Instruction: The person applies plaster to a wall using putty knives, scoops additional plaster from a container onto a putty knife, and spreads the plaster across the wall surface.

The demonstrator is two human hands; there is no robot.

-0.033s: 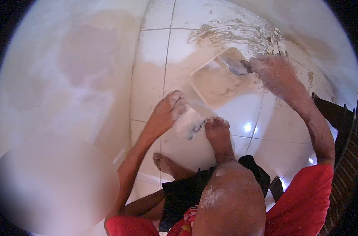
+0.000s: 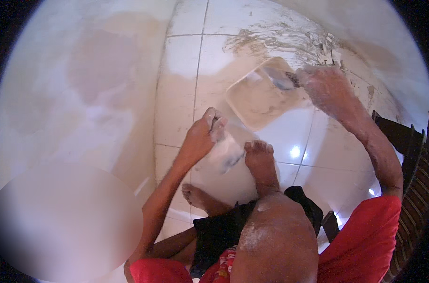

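Note:
My right hand, dusty with pale powder, is closed around the dark handle of a trowel. The trowel's grey metal blade dips into the far right part of a shallow cream tub. A layer of beige powder or plaster lies in the tub. Nearer to me on the left, my left hand pinches a whitish, baglike packet with dark marks at its lower end. The packet is blurred and hangs beside my foot, apart from the tub. Its contents cannot be made out.
Brown smears and crumbs cover the tiles beyond the tub, along the far wall. A patchy plastered wall rises on the left. My foot stands just before the tub. Dark ridged furniture is close on the right.
My left hand and the packet have shifted very slightly, and the packet's lower end hangs a little lower. The trowel blade has moved slightly within the tub.

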